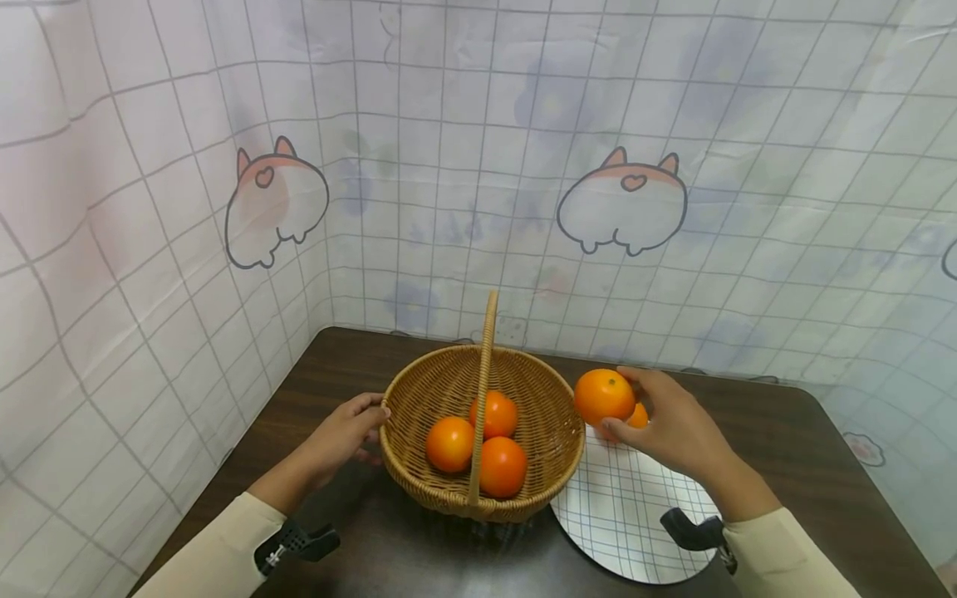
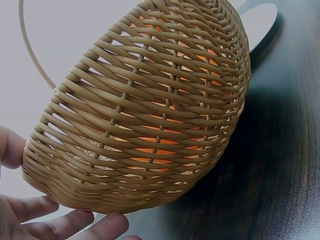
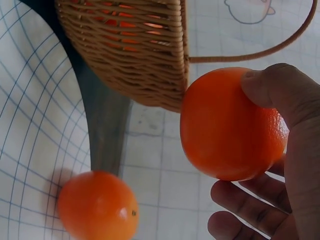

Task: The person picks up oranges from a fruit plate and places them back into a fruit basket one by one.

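A wicker basket with a tall arched handle stands mid-table, and three oranges lie inside it. My left hand holds the basket's left rim, its thumb at the edge and its fingers against the outer weave, as the left wrist view shows. In my right hand is another orange, raised beside the basket's right rim and gripped between thumb and fingers. Below it, one more orange rests on a round white plate with a blue grid pattern; in the head view the hand partly covers that fruit.
The dark wooden table reaches back to a white grid-patterned curtain with cartoon animal prints, which also runs along the left side. The plate sits close to the basket's right side, partly behind its rim.
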Action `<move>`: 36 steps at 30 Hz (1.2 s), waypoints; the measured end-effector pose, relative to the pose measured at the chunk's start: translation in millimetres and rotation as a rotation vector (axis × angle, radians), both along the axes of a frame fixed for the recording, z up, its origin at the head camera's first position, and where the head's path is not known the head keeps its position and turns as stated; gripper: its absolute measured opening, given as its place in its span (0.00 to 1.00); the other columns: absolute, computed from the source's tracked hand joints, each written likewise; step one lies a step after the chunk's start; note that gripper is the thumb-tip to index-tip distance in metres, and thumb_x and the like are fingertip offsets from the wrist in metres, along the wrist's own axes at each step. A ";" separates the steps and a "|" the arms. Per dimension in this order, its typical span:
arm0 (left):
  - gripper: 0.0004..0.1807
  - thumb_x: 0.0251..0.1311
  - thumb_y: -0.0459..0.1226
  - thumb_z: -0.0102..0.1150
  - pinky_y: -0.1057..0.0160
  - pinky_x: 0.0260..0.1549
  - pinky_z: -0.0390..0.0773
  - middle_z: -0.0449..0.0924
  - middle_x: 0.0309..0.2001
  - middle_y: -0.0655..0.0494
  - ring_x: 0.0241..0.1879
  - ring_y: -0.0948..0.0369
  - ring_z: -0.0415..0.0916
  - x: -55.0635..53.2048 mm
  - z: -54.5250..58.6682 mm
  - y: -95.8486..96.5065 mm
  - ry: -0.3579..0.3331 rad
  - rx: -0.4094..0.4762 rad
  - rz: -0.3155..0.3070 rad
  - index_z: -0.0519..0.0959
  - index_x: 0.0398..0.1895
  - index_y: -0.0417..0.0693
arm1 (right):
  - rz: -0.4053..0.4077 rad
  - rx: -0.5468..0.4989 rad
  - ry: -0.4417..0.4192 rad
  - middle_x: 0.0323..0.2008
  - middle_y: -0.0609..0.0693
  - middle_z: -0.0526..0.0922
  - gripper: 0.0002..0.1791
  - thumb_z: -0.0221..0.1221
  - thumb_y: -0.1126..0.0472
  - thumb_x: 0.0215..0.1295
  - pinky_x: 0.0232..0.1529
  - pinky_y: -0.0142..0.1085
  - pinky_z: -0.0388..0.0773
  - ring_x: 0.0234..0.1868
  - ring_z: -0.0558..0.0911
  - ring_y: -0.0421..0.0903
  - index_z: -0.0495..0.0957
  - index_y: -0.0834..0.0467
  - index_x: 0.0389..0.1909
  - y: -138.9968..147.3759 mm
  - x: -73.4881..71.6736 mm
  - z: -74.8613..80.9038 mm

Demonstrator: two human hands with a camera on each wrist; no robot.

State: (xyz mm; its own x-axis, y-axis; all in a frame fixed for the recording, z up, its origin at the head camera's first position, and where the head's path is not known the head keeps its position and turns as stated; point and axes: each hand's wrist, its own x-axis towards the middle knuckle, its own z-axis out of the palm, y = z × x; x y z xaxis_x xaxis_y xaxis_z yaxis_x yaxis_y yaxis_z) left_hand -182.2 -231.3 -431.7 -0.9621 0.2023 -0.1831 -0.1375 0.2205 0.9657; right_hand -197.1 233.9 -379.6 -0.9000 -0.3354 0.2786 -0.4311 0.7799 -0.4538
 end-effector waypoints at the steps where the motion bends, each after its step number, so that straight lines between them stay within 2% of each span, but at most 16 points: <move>1: 0.29 0.79 0.45 0.46 0.43 0.42 0.85 0.70 0.64 0.34 0.52 0.47 0.81 0.0 0.0 -0.1 0.000 0.001 -0.001 0.61 0.75 0.39 | 0.006 -0.004 0.001 0.60 0.60 0.78 0.44 0.75 0.47 0.58 0.53 0.62 0.78 0.55 0.80 0.60 0.70 0.63 0.70 -1.3 -0.4 0.8; 10: 0.29 0.79 0.45 0.47 0.43 0.41 0.85 0.70 0.63 0.35 0.51 0.47 0.81 -0.5 -0.7 -1.0 0.000 -0.002 -0.001 0.62 0.75 0.39 | 0.031 -0.034 -0.026 0.56 0.55 0.80 0.44 0.74 0.44 0.58 0.53 0.60 0.79 0.53 0.81 0.56 0.71 0.60 0.70 -13.7 -2.7 3.4; 25: 0.30 0.79 0.46 0.47 0.43 0.41 0.85 0.70 0.64 0.35 0.51 0.47 0.81 0.7 -0.1 -1.3 0.002 0.004 -0.003 0.61 0.76 0.39 | 0.074 -0.016 -0.015 0.52 0.49 0.80 0.40 0.75 0.46 0.57 0.51 0.54 0.80 0.50 0.80 0.50 0.72 0.56 0.68 -32.6 -4.5 2.7; 32: 0.30 0.79 0.46 0.47 0.44 0.42 0.85 0.70 0.65 0.35 0.52 0.46 0.81 0.6 -1.2 -1.4 -0.002 0.006 -0.002 0.61 0.75 0.40 | 0.059 0.014 -0.021 0.56 0.53 0.80 0.40 0.74 0.46 0.59 0.51 0.55 0.80 0.52 0.81 0.51 0.72 0.55 0.70 -38.4 -3.1 1.9; 36: 0.30 0.79 0.46 0.47 0.44 0.41 0.85 0.70 0.65 0.36 0.53 0.47 0.81 0.9 -1.7 -0.8 -0.003 0.005 0.002 0.61 0.75 0.40 | 0.046 0.037 -0.016 0.54 0.54 0.81 0.40 0.73 0.44 0.59 0.49 0.55 0.81 0.51 0.81 0.52 0.73 0.56 0.69 -37.8 -2.2 0.4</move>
State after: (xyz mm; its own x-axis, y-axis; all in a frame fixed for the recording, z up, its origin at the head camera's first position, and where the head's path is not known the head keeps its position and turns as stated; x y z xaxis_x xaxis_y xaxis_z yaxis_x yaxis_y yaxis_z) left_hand -181.3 -232.0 -433.4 -0.9621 0.2009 -0.1847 -0.1405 0.2156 0.9663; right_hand -199.3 196.1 -379.2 -0.8877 -0.3861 0.2507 -0.4596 0.7758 -0.4325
